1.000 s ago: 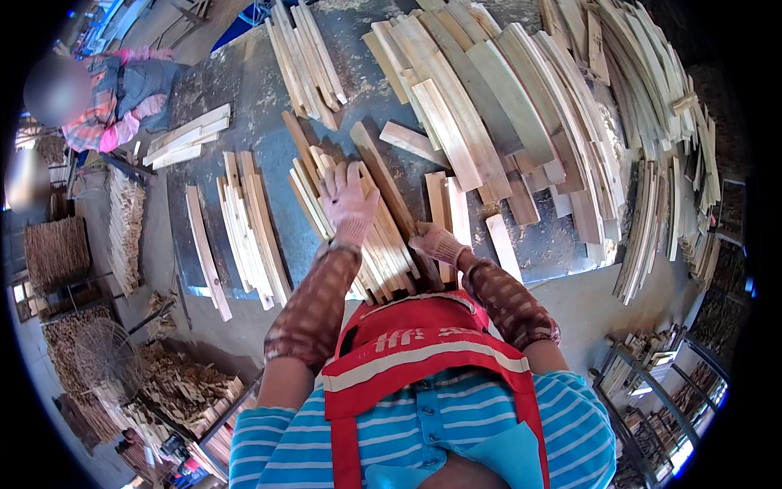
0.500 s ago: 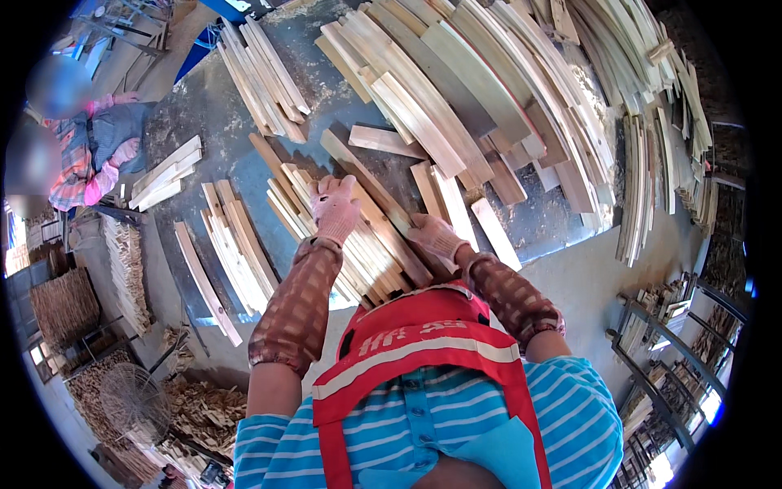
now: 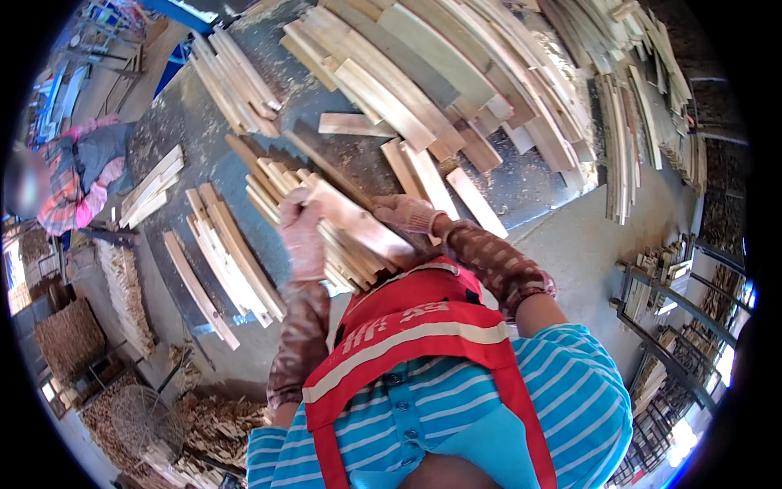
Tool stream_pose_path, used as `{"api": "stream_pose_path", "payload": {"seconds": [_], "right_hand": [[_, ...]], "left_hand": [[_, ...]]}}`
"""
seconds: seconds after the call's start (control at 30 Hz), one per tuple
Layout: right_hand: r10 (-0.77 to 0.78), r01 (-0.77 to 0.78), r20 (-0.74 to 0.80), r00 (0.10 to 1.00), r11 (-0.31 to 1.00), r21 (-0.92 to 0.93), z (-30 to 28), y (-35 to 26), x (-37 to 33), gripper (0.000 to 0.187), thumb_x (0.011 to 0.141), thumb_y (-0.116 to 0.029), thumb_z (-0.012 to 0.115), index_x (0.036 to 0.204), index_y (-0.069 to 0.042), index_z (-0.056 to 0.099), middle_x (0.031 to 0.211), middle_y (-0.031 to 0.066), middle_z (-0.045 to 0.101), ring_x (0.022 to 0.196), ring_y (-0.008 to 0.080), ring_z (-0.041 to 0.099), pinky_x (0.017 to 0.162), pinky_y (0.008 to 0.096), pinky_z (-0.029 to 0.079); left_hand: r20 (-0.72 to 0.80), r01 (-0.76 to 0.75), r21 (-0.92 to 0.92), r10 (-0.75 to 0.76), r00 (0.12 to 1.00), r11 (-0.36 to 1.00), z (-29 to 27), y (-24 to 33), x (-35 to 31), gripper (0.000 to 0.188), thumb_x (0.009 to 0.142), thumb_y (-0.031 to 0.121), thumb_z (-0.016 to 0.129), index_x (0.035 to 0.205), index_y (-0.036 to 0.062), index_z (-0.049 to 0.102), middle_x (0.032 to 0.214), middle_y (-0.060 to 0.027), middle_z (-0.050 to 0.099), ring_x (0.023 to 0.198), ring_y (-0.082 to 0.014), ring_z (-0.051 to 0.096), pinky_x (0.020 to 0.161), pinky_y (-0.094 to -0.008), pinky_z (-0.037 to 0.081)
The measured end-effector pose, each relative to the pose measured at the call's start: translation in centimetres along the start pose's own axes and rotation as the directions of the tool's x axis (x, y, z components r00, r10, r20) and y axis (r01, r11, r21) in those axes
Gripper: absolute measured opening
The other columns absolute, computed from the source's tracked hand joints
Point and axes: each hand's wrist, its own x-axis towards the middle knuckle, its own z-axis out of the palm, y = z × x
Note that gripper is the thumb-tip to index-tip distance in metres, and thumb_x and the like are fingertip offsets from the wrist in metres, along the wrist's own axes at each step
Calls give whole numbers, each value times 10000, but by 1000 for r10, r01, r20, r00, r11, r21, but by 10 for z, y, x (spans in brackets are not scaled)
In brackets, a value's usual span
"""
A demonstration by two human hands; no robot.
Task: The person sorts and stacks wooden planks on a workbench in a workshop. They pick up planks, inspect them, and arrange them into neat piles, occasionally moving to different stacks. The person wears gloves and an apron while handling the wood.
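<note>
In the head view, the table (image 3: 297, 94) shows dark surface between the middle bundle of strips (image 3: 269, 186) and the large board stack (image 3: 456, 73), and a narrower lane between that bundle and the left bundle (image 3: 232, 257). The left bundle's near ends reach the table's near edge, where the lone strip (image 3: 199, 293) overhangs. The red apron (image 3: 407, 334) sits close against the middle bundle's near ends, so there is little room there. The light board (image 3: 358, 218) lies aslant over the middle bundle, beside the dark strip (image 3: 327, 167).

The left hand (image 3: 300, 236), gloved, points away from the body, fingers bent, pinching the board's left edge near its far end. The right hand (image 3: 407, 213) comes in sideways, fingers curled by the dark strip; whether it grips anything cannot be told.
</note>
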Motion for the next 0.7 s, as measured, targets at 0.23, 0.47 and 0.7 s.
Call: {"api": "stream_pose_path", "payload": {"seconds": [0.23, 0.47, 0.7], "right_hand": [[-42, 43, -6, 999, 994, 105, 38, -3, -3, 477, 956, -376, 579, 1338, -98, 643, 1150, 133, 731, 1042, 256, 695, 905, 359, 524], [96, -126, 88, 992, 541, 832, -15, -8, -27, 488, 942, -305, 688, 1330, -15, 627, 948, -4, 659, 785, 108, 599, 693, 259, 501], [-49, 84, -78, 996, 818, 569, -43, -35, -81, 604, 957, -387, 669, 1391, 18, 558, 1175, 85, 678, 1039, 163, 634, 960, 315, 496]], "left_hand": [[-138, -38, -268, 1, 990, 963, -67, 79, 54, 221, 870, -15, 653, 1091, -4, 647, 1024, -109, 690, 949, -231, 688, 868, -356, 575], [-117, 65, -423, -126, 985, 904, -57, 13, 87, 307, 882, -39, 640, 1187, -17, 615, 1132, -117, 681, 1050, -279, 671, 966, -397, 547], [-130, 176, -434, -255, 958, 883, -8, -18, 99, 279, 876, -61, 662, 1139, 30, 659, 1021, -92, 708, 921, -257, 701, 843, -382, 590]]}}
